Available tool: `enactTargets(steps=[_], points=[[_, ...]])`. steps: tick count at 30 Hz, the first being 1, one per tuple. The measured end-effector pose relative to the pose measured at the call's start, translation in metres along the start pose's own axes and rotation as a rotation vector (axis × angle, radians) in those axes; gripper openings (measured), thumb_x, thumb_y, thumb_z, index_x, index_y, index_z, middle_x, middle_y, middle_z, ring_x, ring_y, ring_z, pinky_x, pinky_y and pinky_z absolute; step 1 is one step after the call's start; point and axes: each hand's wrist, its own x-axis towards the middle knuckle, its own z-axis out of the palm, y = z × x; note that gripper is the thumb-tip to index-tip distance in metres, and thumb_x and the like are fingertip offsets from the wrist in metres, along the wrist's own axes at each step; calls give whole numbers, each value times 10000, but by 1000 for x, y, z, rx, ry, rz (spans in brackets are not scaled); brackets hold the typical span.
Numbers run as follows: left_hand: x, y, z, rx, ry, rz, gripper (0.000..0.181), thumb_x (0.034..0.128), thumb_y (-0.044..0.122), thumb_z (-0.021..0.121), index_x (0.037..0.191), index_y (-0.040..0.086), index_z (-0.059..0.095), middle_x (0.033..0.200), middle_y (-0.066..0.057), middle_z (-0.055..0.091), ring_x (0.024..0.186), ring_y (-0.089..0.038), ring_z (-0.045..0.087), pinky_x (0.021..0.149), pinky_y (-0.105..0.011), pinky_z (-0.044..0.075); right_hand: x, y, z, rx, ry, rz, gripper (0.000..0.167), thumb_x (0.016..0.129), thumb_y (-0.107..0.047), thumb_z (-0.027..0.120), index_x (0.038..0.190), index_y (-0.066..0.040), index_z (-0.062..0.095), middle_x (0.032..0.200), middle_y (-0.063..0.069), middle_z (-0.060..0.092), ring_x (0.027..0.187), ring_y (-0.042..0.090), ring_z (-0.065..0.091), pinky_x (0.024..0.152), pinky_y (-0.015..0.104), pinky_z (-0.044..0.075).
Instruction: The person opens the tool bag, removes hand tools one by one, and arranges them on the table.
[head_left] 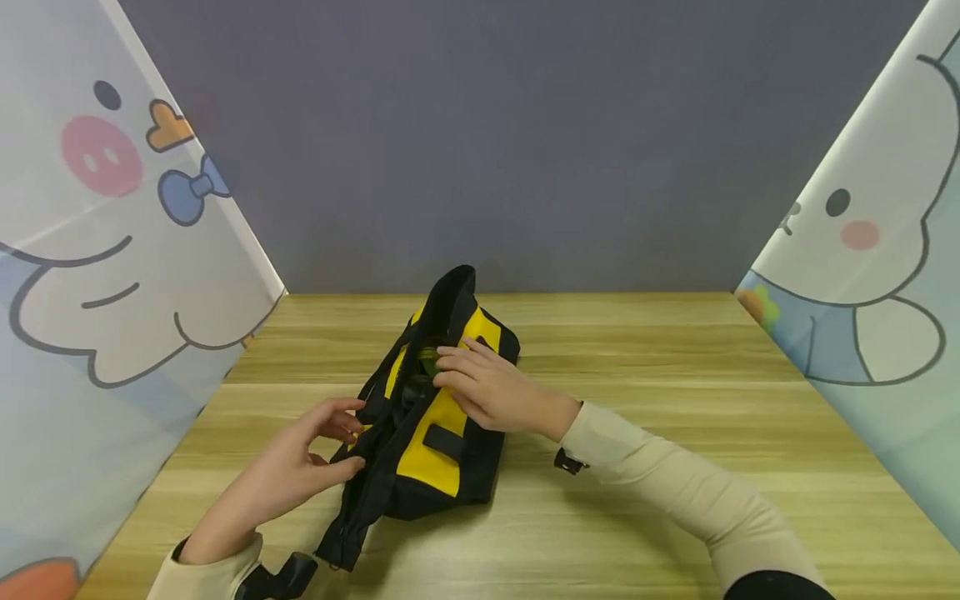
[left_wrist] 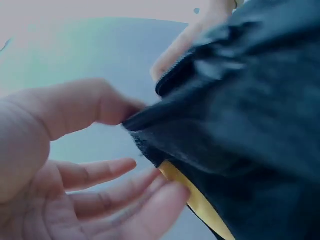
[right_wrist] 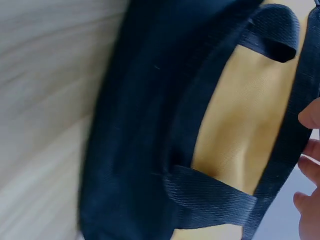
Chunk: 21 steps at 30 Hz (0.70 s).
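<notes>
A black and yellow zip-top tool bag (head_left: 431, 467) stands on the table with its long mouth parted. Inside the mouth a greenish item (head_left: 428, 360) and a dark object (head_left: 415, 390) show partly; their kinds cannot be told. My left hand (head_left: 300, 454) is at the bag's near left side, its thumb touching the black edge and its fingers loosely bent and spread by the yellow panel (left_wrist: 200, 207). Across the opening, my right hand (head_left: 498, 387) rests its fairly straight fingers on the right rim. In the right wrist view black webbing loops (right_wrist: 212, 197) cross the yellow side.
The wooden table (head_left: 637, 358) extends around the bag. A grey wall (head_left: 510, 150) rises behind it, with cartoon-printed panels (head_left: 150, 275) on the left and right. Black straps with buckles (head_left: 570, 461) sit at both wrists.
</notes>
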Motion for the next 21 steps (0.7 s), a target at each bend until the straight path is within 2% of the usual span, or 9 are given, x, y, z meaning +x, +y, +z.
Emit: enactTargets(steps=[3,5,7,10,14,18,21], points=[[-8,-7,2,-87,57,-3,527,920,0,687,1396,-20,460,1178,-203,613,895,-132,659,578,-328,589,0,3,-4,-5,45,-57,288,977,-20,516,1248,-60,603,1113,84,628,1114,262,585,1146,500,341],[-13,-13,4,-140,111,-9,533,934,-48,644,1421,-25,427,1192,-247,610,859,-89,671,577,-346,596,-3,7,-9,-6,70,-99,331,949,15,493,1243,-75,614,1021,71,615,966,244,584,1109,497,393],[-17,-17,6,-170,181,-11,552,943,-76,614,1446,6,402,1176,-230,628,851,-70,675,575,-343,600,-10,10,-15,-13,80,-140,357,921,41,516,1232,-90,633,963,64,590,878,232,555,1071,495,435],[-20,-25,8,-286,285,20,586,938,-145,566,1452,86,405,1100,-130,678,835,-97,688,558,-344,604,-22,15,-23,-31,76,-180,378,876,66,624,1206,-116,651,959,78,574,868,235,544,1047,490,464],[-24,-33,10,-467,376,86,653,920,-220,503,1422,192,431,998,3,719,822,-117,704,535,-330,601,-37,16,-29,-63,46,-225,503,775,144,699,1198,-123,648,956,78,559,874,227,553,1054,469,464],[-28,-38,11,-552,438,116,683,902,-257,471,1426,180,423,969,7,736,802,-118,709,524,-334,598,-51,10,-30,-119,3,-257,540,784,186,567,1225,-119,630,892,52,500,843,218,552,1049,439,472],[-29,-40,12,-600,455,117,690,903,-263,460,1447,157,396,955,-10,740,788,-130,706,531,-355,599,-62,4,-29,-118,-38,-228,536,820,171,554,1268,-115,618,849,32,447,804,199,538,1060,411,464]])
